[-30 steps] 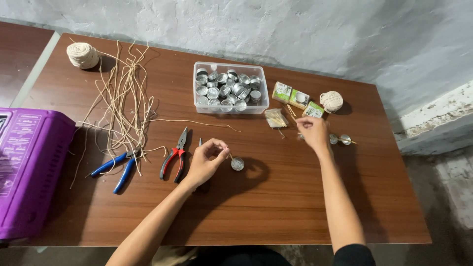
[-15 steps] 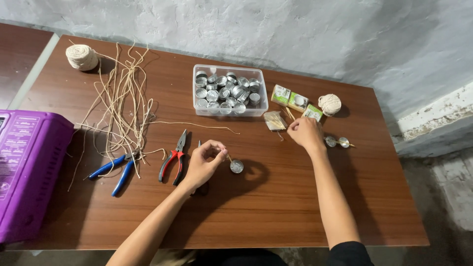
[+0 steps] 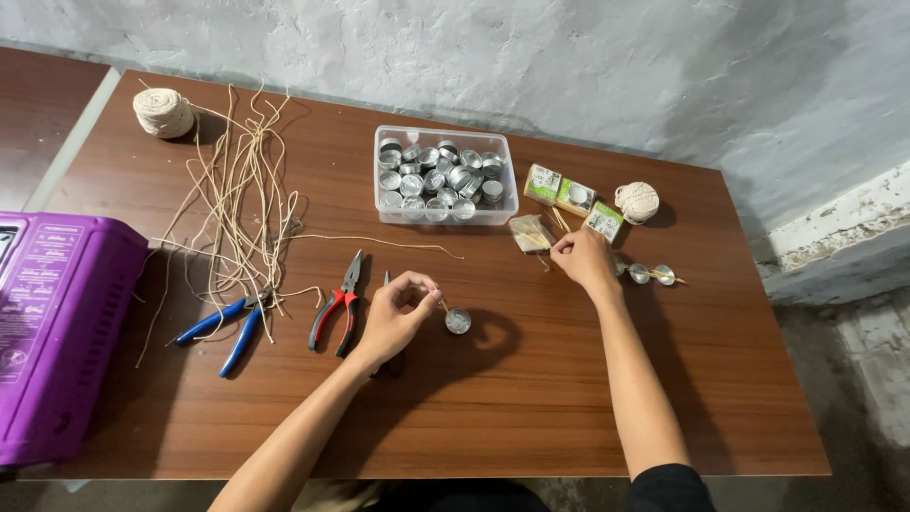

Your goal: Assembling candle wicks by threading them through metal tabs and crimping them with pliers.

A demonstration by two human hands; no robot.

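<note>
My left hand (image 3: 396,313) rests on the brown table (image 3: 531,398) near its middle, fingertips pinched on a short wick that runs to a small round metal cup (image 3: 458,321) just to its right. My right hand (image 3: 583,256) lies farther right, fingers curled beside a small clear packet of thin sticks (image 3: 530,232); whether it grips a stick I cannot tell. Two more small metal cups (image 3: 652,274) sit to the right of that hand.
A clear plastic box of several metal cups (image 3: 443,177) stands behind my hands. Small green boxes (image 3: 573,197) and a twine ball (image 3: 637,201) lie at the back right. Red pliers (image 3: 336,304), blue pliers (image 3: 229,324), loose strings (image 3: 242,199), another twine ball (image 3: 163,112) and a purple case (image 3: 57,332) lie left.
My right hand has moved left and back toward the stick packet, uncovering the two cups at its right. My left hand has stayed in place.
</note>
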